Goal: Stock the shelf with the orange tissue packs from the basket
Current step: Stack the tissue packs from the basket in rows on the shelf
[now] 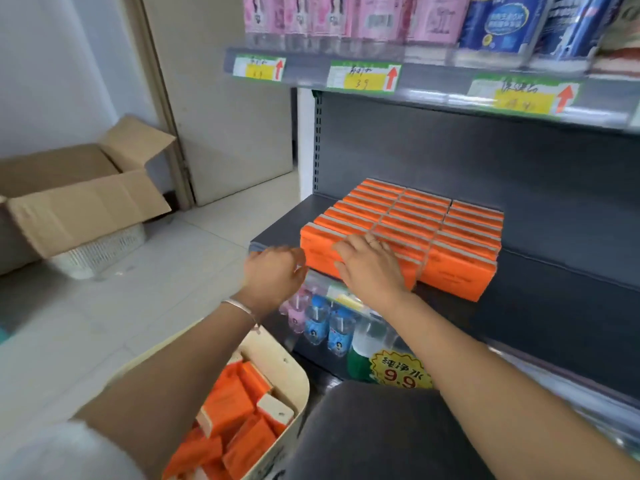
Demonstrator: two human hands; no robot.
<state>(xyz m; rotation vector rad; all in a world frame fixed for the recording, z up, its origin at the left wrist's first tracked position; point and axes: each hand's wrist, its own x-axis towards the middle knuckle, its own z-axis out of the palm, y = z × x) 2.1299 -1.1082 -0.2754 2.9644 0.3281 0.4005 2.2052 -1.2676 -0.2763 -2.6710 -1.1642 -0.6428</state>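
Pale floor tiles (173, 289) run from the person's feet to a closed door (235, 98) in the corner. Nearest the camera, a basket (298, 382) stands by the person's knee. It holds a loose heap of orange tissue packs (228, 403), so plenty of stock is left to move.

Just beyond it, the left hand (273, 271), with a bracelet (239, 308) on the wrist, is at the left end of the front row. Blur hides its fingers, so I cannot tell whether it grips or merely touches. The right hand (370, 265) lies palm down on the front row with its fingers spread flat, holding nothing.

Under it, the stocked packs (433, 223) stand on edge in three tidy columns at the left end of the dark shelf (554, 289). To their right the board is bare, with room for more. I judge the job to be partly done.

Small bottles (329, 323) and a yellow price sign (401, 372) sit on the level below. Farther up, the upper shelf (433, 81) carries pink packs (311, 15) and blue packs (502, 22). Off to the left, an open cardboard box (76, 188) rests on a white basket (104, 251).
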